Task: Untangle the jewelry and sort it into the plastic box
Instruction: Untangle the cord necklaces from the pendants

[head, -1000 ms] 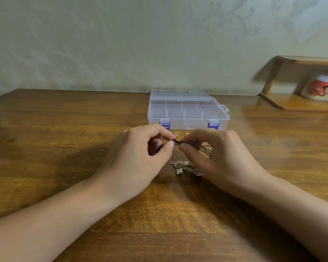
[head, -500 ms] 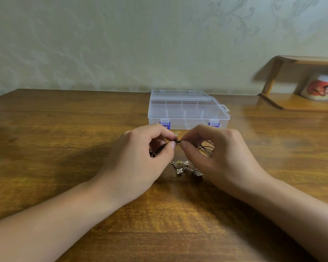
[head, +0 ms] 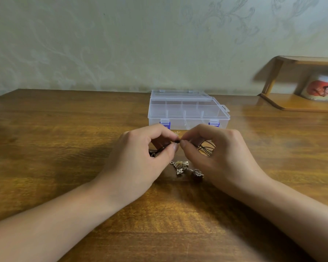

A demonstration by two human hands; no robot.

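Note:
A clear plastic box point(head: 187, 108) with blue latches and inner dividers stands on the wooden table, its lid down. Just in front of it, my left hand point(head: 140, 159) and my right hand point(head: 220, 157) meet fingertip to fingertip, both pinching a thin black cord point(head: 176, 141). More loops of the black cord point(head: 208, 146) show behind my right hand, and a dark end shows under my left. Metal star-shaped charms point(head: 186, 167) lie on the table below my fingertips. A small gold piece point(head: 177, 132) lies between the hands and the box.
A wooden shelf point(head: 299, 103) stands at the back right with a printed mug point(head: 322, 87) under its top board. A pale patterned wall runs behind the table's far edge.
Both hands have lifted slightly toward the box while still pinching the cord. More of the cord's dark end has come out under my left hand.

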